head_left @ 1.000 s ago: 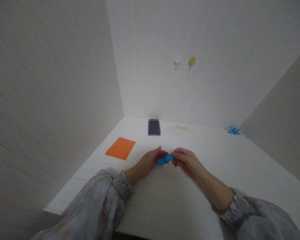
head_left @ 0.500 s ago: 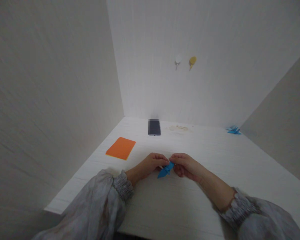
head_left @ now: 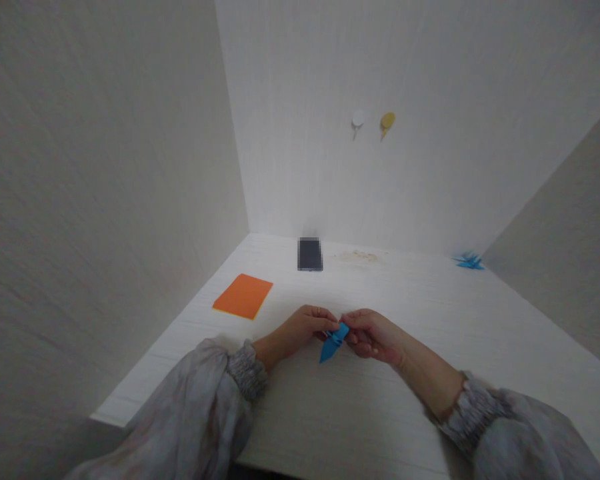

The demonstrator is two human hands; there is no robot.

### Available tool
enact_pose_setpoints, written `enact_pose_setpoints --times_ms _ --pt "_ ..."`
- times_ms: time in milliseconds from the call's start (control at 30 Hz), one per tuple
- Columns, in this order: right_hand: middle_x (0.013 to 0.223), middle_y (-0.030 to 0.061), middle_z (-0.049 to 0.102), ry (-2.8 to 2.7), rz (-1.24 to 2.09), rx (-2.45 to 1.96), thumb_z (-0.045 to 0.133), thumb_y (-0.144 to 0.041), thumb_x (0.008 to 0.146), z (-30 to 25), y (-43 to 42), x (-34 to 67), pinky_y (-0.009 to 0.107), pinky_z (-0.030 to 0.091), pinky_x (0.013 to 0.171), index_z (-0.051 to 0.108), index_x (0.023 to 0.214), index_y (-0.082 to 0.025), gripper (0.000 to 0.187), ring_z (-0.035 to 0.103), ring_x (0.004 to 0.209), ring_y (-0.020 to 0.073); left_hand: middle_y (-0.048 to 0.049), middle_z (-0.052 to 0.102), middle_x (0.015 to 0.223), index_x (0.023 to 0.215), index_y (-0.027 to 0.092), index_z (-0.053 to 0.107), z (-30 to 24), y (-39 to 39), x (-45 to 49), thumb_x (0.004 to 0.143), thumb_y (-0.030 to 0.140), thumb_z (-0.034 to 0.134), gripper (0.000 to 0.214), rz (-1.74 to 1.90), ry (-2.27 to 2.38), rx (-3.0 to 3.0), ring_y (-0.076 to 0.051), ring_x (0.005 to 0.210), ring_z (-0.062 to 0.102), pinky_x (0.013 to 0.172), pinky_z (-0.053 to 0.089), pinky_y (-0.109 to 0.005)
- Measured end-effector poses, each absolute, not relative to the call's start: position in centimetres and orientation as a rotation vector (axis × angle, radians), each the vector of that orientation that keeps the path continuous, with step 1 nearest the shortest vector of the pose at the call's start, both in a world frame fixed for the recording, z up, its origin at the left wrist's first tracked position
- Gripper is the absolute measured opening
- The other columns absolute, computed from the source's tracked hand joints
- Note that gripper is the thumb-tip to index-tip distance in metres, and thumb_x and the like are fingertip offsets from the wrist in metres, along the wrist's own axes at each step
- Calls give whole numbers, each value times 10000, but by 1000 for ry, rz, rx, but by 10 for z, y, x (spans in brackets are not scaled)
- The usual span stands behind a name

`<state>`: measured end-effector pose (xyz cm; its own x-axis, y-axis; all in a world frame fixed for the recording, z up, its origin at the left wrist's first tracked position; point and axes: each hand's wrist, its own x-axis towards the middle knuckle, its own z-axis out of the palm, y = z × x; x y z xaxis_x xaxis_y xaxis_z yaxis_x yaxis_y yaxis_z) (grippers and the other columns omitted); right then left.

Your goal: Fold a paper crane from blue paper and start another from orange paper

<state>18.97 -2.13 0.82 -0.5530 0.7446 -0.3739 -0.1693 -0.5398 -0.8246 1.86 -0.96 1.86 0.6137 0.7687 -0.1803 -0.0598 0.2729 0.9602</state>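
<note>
A small piece of folded blue paper (head_left: 333, 344) is held between my two hands over the near middle of the white table (head_left: 350, 420). My left hand (head_left: 314, 324) pinches its upper left side with thumb and fingers. On the other side, my right hand (head_left: 373, 333) grips the upper right end, fingers curled. One pointed end of the paper hangs down toward me. The parts under my fingertips are hidden.
To the left lies a stack of orange paper squares (head_left: 243, 296). A dark blurred rectangle (head_left: 310, 255) rests near the back wall. Several folded blue paper pieces (head_left: 469, 261) sit in the far right corner. A white hook (head_left: 357, 120) and a yellow hook (head_left: 388, 121) are on the wall.
The blue paper has turned, so its pointed end hangs more steeply and slightly further right. My right hand's fingers have shifted a little; both hands still hold it.
</note>
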Motion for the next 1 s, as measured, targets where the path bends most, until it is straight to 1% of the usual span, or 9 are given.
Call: enact_pose_setpoints --times_ms 100,167,233,300,333,467,600,867,1000 --pt "486 -17 515 -1192 1728 -1052 546 -412 712 4 -19 191 175 248 284 519 672 -132 285 418 317 63 -8 584 593 641 102 612 16 -7 18 592 256 626 163 691 758 1138 -90 538 504 575 377 -227" --pt "545 -12 532 -1370 1374 -1092 526 -388 736 2 -19 193 193 330 349 545 761 -148 242 460 396 80 -9 580 588 632 102 609 15 -6 18 594 260 621 163 734 766 1108 -91 535 501 564 378 -225" --pt "672 17 570 -1634 990 -1129 538 -328 736 2 -20 195 223 397 443 568 875 -177 208 500 506 103 -9 575 581 619 104 604 15 -5 19 591 263 623 162 756 766 1083 -95 535 501 559 381 -227" --pt "840 54 584 -1889 632 -1122 539 -276 739 5 -23 196 254 434 545 580 948 -209 223 526 624 127 -5 572 574 609 108 600 15 -5 19 585 263 629 160 760 769 1073 -97 532 501 559 383 -231" --pt "888 65 581 -1981 501 -1113 521 -260 754 6 -24 196 266 443 587 588 960 -218 220 536 673 139 -3 570 569 605 109 599 15 -5 19 583 263 632 159 761 774 1075 -96 529 498 557 381 -230" --pt "905 86 596 -2171 187 -1121 437 -229 812 11 -30 195 298 450 684 603 978 -217 235 555 792 176 -3 578 565 604 110 601 15 -7 19 575 266 640 164 751 787 1091 -95 526 496 558 378 -230" --pt "900 93 597 -2242 113 -1140 408 -224 828 11 -30 194 299 445 684 600 991 -205 252 554 791 179 -8 586 574 622 102 607 17 -8 19 574 261 638 169 742 783 1092 -95 525 502 568 386 -238" --pt "788 56 599 -2086 406 -1105 414 -178 815 13 -28 188 261 438 637 642 867 -212 236 555 714 154 2 576 547 605 98 597 19 -7 20 543 253 661 179 742 782 1086 -86 502 494 551 378 -233" --pt "730 43 605 -2039 454 -1145 443 -155 782 14 -27 184 263 427 618 655 790 -206 219 547 672 153 0 583 547 609 102 599 19 -7 20 541 259 663 183 743 794 1087 -92 502 505 550 381 -235"
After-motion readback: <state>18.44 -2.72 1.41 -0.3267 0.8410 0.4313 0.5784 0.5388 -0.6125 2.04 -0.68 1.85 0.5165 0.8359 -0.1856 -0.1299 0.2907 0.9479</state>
